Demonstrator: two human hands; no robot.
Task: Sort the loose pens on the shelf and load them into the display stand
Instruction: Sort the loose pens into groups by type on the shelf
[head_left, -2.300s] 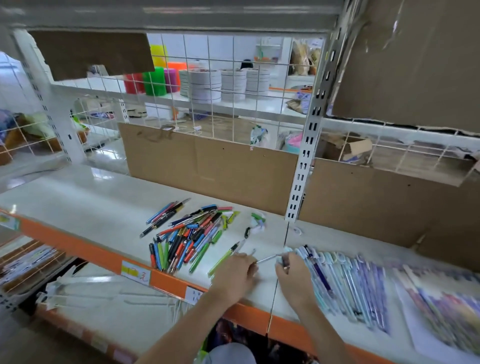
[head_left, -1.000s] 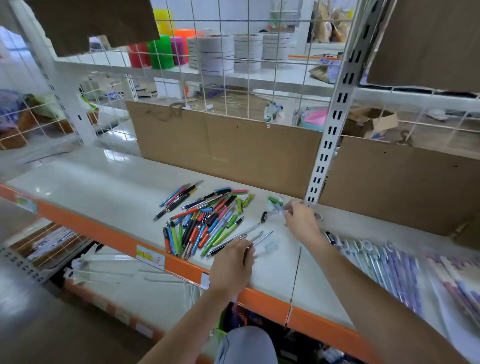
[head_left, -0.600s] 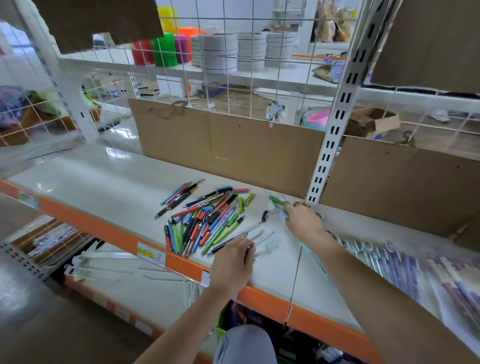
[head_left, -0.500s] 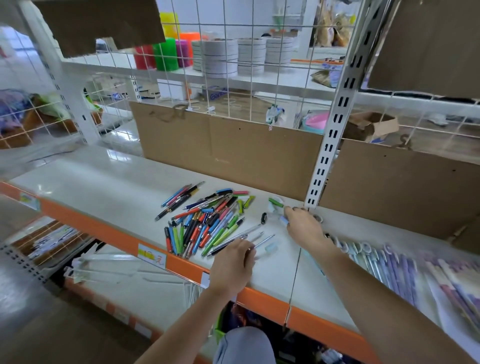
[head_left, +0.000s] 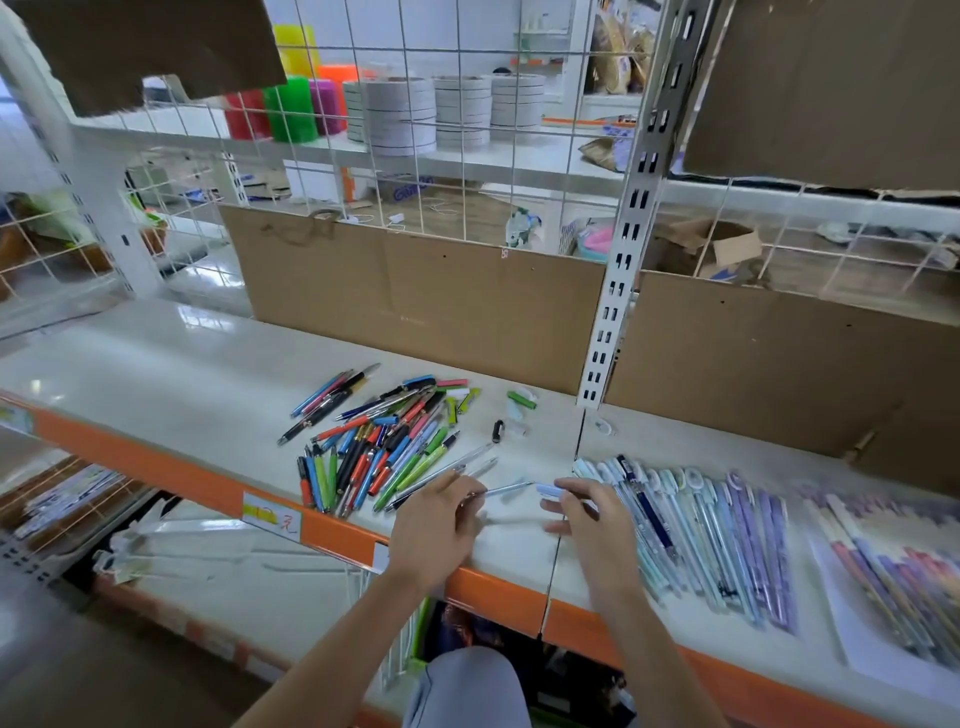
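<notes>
A: Left hand (head_left: 434, 525) pinches a clear pen (head_left: 506, 489) above the shelf (head_left: 171, 374) front.
B: Right hand (head_left: 592, 525) apparently grips a pale cap (head_left: 549, 490); blurred. Loose pens (head_left: 384, 441) lie left.

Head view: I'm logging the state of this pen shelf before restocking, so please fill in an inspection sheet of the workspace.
Surface: white shelf with orange front edge, glossy.
Job's things: mixed coloured pens piled centre; pastel pens laid in a row to the right; no display stand identified.
Clutter: loose caps behind the pile.
Grippers: left hand pinches a thin clear pen; right hand holds a pale blue cap at its tip.
Cables: nothing seen on the shelf.
Surroundings: cardboard backing, wire grid, tape rolls behind.
</notes>
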